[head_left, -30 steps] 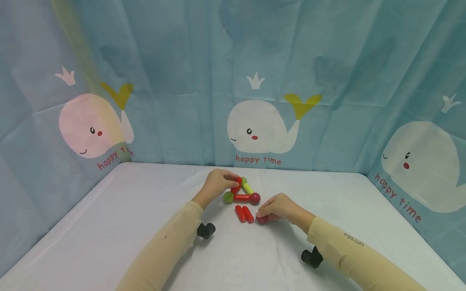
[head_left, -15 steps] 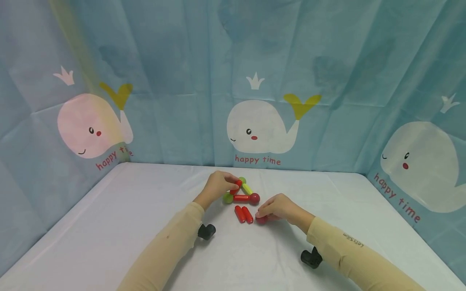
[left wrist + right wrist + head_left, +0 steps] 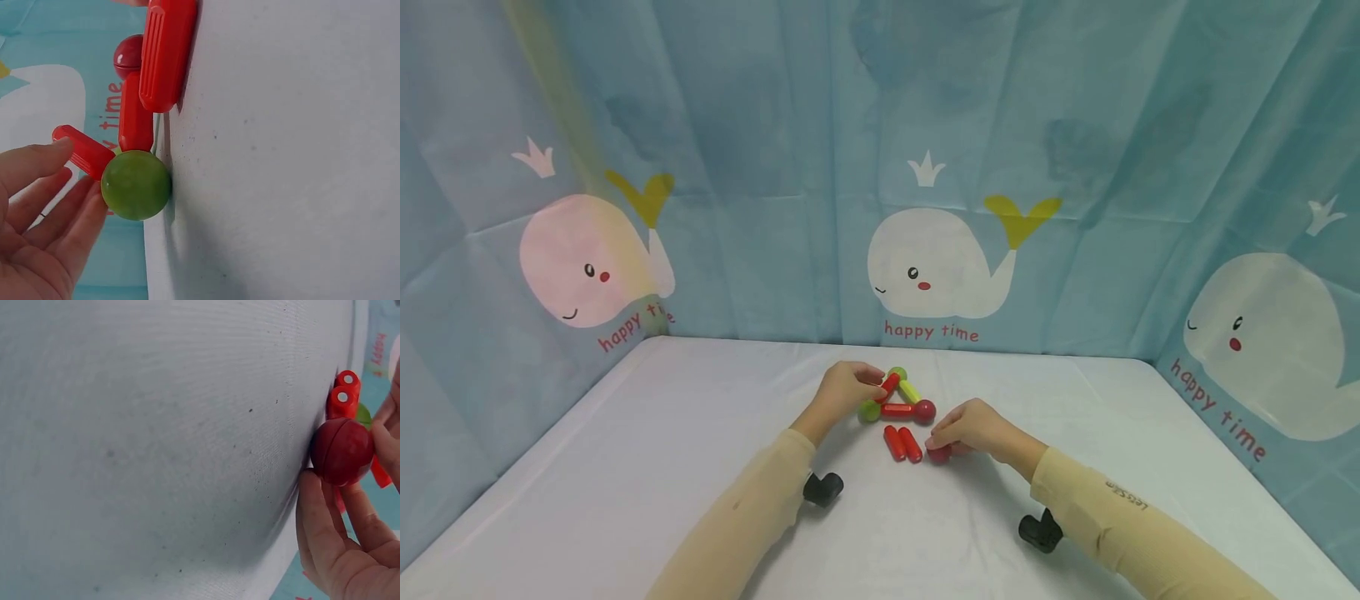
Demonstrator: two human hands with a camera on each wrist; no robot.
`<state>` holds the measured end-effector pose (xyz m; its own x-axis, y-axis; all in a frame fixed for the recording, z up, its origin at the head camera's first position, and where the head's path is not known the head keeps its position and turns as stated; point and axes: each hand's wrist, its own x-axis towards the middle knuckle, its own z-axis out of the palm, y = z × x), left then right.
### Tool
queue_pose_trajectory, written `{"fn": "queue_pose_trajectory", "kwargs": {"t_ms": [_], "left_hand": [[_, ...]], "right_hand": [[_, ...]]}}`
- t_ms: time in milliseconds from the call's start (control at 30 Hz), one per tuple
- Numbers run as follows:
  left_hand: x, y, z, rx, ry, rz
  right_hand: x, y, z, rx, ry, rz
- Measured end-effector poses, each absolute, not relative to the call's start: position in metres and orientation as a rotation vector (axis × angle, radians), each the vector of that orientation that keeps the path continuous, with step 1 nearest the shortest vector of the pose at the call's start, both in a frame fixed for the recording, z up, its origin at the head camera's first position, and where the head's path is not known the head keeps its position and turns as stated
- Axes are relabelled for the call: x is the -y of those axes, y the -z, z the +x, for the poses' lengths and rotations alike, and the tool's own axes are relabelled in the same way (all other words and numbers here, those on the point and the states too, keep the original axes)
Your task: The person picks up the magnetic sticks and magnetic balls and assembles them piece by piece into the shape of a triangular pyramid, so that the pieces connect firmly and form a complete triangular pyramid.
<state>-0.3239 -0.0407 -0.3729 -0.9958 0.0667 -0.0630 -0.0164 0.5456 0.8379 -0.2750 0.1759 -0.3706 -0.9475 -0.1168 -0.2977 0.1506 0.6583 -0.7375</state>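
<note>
Currently: one rod-and-ball triangle; left hand, fingers loosely spread, at its left; right hand, pinching a red ball, at its front right.

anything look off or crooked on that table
Possibly one piece: the red rod at the left hand. In the left wrist view it seems to slant up from the near green ball rather than lie along the table; whether it's joined there is unclear. Nothing looks spilled or broken.
</note>
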Motion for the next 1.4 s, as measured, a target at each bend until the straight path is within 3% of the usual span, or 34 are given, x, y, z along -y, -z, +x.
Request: {"fn": "queue_pose_trajectory", "kwargs": {"t_ms": [867,1400], "left_hand": [[0.062,0.396,-0.323,-2.493,-1.535,-0.255],[0.061,0.395,-0.32,-2.479,-1.584,-0.225]], "right_hand": [[-0.163,0.368,-0.282,-2.588,1.189,0.061],[-0.151,0.372,-0.286,-2.631,1.123,-0.011]]}}
